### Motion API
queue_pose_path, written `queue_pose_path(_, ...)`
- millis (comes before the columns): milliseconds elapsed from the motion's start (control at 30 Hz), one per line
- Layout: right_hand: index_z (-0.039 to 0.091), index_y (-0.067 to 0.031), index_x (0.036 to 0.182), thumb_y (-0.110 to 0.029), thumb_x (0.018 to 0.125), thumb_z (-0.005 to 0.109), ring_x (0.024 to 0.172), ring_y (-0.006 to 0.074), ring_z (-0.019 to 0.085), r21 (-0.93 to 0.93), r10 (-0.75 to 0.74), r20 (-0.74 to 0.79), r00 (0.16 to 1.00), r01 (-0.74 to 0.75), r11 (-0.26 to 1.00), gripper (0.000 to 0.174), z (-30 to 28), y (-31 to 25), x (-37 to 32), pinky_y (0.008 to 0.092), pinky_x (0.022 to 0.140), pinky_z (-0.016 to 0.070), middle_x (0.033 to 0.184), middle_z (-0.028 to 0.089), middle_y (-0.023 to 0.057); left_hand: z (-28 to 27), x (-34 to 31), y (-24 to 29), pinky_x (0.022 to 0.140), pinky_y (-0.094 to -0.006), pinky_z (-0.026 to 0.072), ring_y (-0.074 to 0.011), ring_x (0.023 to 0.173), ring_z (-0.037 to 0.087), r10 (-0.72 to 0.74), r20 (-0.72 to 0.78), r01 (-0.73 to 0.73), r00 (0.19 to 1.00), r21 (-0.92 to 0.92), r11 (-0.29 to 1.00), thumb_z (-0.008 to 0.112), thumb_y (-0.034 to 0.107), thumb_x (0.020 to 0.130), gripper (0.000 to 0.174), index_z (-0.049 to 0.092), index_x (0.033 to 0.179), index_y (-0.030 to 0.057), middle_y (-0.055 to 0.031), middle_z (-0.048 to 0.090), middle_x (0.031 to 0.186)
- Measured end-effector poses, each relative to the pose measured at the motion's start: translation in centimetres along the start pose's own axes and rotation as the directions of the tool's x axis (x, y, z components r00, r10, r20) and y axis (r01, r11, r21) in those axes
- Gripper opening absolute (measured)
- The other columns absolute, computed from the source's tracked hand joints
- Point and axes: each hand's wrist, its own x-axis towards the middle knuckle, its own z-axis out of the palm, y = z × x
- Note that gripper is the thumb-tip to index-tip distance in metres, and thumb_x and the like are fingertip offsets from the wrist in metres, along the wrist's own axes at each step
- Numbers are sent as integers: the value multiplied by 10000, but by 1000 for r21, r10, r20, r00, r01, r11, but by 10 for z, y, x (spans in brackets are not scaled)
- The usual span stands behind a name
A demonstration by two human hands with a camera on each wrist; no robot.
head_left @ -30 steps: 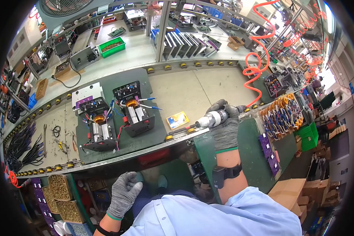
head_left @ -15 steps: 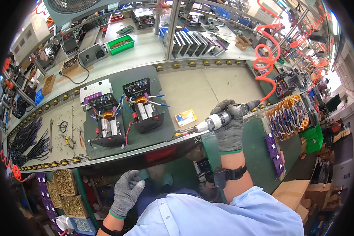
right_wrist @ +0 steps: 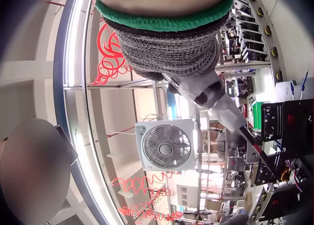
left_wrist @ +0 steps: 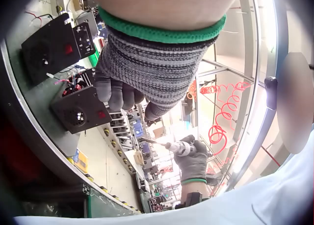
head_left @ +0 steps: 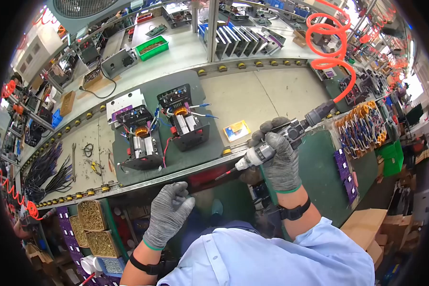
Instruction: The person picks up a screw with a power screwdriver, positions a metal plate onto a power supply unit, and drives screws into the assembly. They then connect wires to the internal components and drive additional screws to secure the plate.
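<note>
My right hand [head_left: 283, 162], in a grey knit glove, grips a pneumatic screwdriver [head_left: 258, 155] fed by a coiled red air hose [head_left: 344, 90]. The tool is raised over the bench's front edge, its bit pointing left and down. In the right wrist view the screwdriver's body [right_wrist: 201, 91] shows beyond the glove cuff. Gloved too, my left hand [head_left: 169, 214] hangs before the front edge with loosely bent fingers and holds nothing. Nearest to it on a dark green board [head_left: 207, 151] stand two black electronic units, a left unit [head_left: 145, 148] and a right unit [head_left: 188, 126], with coils and wires.
A yellow-and-white box [head_left: 237, 130] lies right of the board. Roller rails [head_left: 76, 194] line the bench. Black cables [head_left: 45, 176] and pliers [head_left: 96, 167] lie at left, above screw bins [head_left: 91, 214]. Wire bundles [head_left: 362, 128] sit at right, near a green bin [head_left: 392, 156].
My right hand has lifted the screwdriver from the rail and swung its bit toward me, over the front edge. My left hand has risen toward the bench edge.
</note>
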Motion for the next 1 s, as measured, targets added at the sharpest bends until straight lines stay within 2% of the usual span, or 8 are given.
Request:
queue_pose_path(300, 510, -63, 1270, -22, 903, 716, 637, 187, 631, -238, 218, -196, 956, -262, 935, 423, -114, 32, -13, 390, 577, 617, 859, 625, 106, 4, -22, -83, 768, -229, 546, -64, 833, 603, -268, 64, 270, 961, -25, 963, 763, 59, 882, 367, 640, 1217, -28, -60, 664, 1022)
queue_pose_path(367, 522, -71, 1266, -25, 898, 727, 658, 197, 646, -125, 264, -276, 924, -307, 943, 423, -115, 42, -20, 387, 602, 624, 849, 627, 101, 14, -20, -75, 783, -259, 526, -90, 826, 583, -213, 72, 211, 974, 37, 977, 726, 138, 916, 352, 632, 1211, -29, -28, 639, 1000)
queue_pose_path(433, 552, -78, 1241, -39, 896, 737, 732, 227, 681, 45, 338, -386, 859, -348, 936, 394, -98, 43, -25, 401, 691, 639, 853, 634, 89, 24, 2, -50, 823, -324, 538, -157, 882, 618, 154, 237, -202, 959, 196, 960, 722, 304, 943, 443, 629, 1235, -16, -49, 659, 1028)
queue_pose_path(567, 565, -77, 1235, -82, 912, 727, 835, 238, 700, 237, 439, -189, 878, -393, 888, 361, -51, 30, -31, 439, 830, 632, 901, 659, 83, 49, 42, -32, 836, -373, 538, -206, 937, 635, 362, 385, -451, 849, 170, 876, 678, 473, 965, 569, 621, 1256, -12, -73, 676, 1076)
queue_pose_path(633, 572, -70, 1222, -111, 919, 723, 851, 229, 701, 224, 463, -157, 873, -425, 877, 341, -27, 20, -33, 440, 854, 626, 903, 668, 83, 50, 51, -12, 818, -338, 534, -164, 919, 631, 156, 693, 24, 704, -242, 970, 627, 521, 992, 589, 624, 1262, -3, -73, 679, 1108)
queue_pose_path(667, 578, -68, 1212, -122, 915, 727, 852, 231, 704, 207, 478, -113, 871, -450, 869, 337, -14, 15, -34, 439, 849, 628, 902, 670, 84, 40, 55, 6, 795, -293, 521, -121, 896, 619, -54, 839, 266, 542, -111, 958, 579, 480, 1034, 517, 627, 1253, 14, -58, 686, 1074)
queue_pose_path(767, 588, -69, 1198, -162, 897, 745, 863, 249, 718, 174, 524, -61, 849, -508, 844, 352, -11, 14, -37, 433, 827, 635, 922, 680, 91, 44, 53, 14, 771, -254, 507, -89, 876, 608, -10, 907, 334, 421, -144, 932, 562, 440, 1053, 449, 632, 1230, 34, -22, 679, 989)
queue_pose_path(1000, 596, -110, 1192, -162, 885, 760, 876, 243, 724, 162, 507, -58, 860, -493, 855, 352, 1, 23, -40, 423, 825, 632, 964, 680, 71, 45, 40, 1, 742, -336, 524, -152, 747, 637, 17, 747, 13, 665, -34, 999, 535, 370, 1064, 371, 663, 1155, 34, -72, 656, 798)
